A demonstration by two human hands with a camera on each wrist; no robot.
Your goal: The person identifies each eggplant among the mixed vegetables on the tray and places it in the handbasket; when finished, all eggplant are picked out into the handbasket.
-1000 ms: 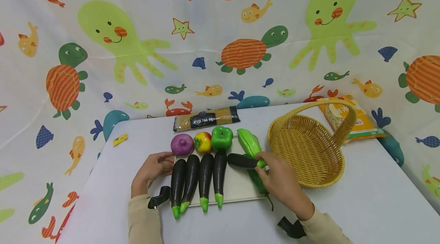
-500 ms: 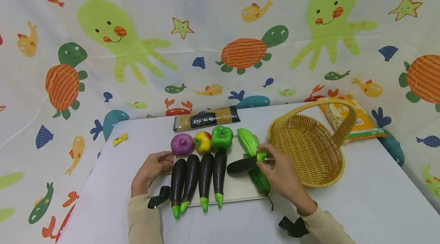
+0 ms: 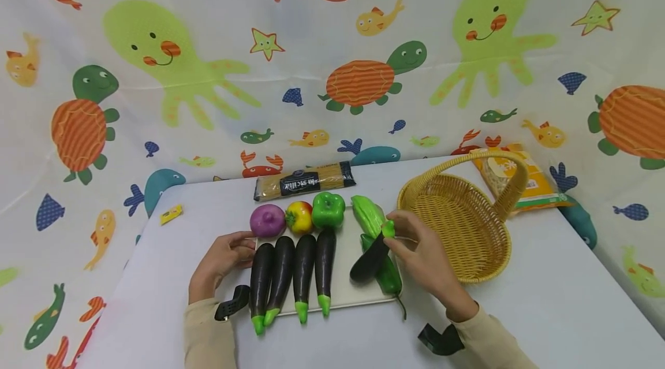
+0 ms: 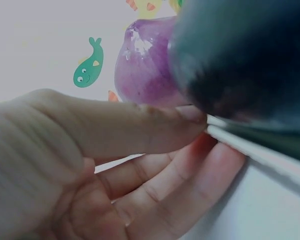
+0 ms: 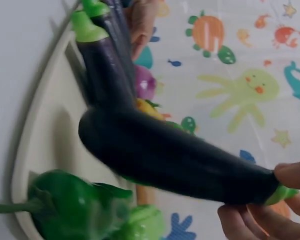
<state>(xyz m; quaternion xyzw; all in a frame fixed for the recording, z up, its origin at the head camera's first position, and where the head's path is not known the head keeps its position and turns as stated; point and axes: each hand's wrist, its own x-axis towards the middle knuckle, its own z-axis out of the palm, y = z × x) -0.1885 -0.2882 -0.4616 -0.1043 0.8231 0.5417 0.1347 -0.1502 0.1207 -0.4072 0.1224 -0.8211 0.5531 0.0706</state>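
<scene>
right hand [image 3: 423,253] pinches eggplant [image 3: 371,261] over right side of tray [image 3: 343,276], left hand [image 3: 219,260] pinches tray's left edge; likely positioning, next calls for lowering.

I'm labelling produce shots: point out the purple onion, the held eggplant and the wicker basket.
Purple onion [image 3: 267,220]: head view, middle of its skin.
Held eggplant [image 5: 175,157]: right wrist view, its dark body.
Wicker basket [image 3: 459,230]: head view, bare woven inside.
</scene>
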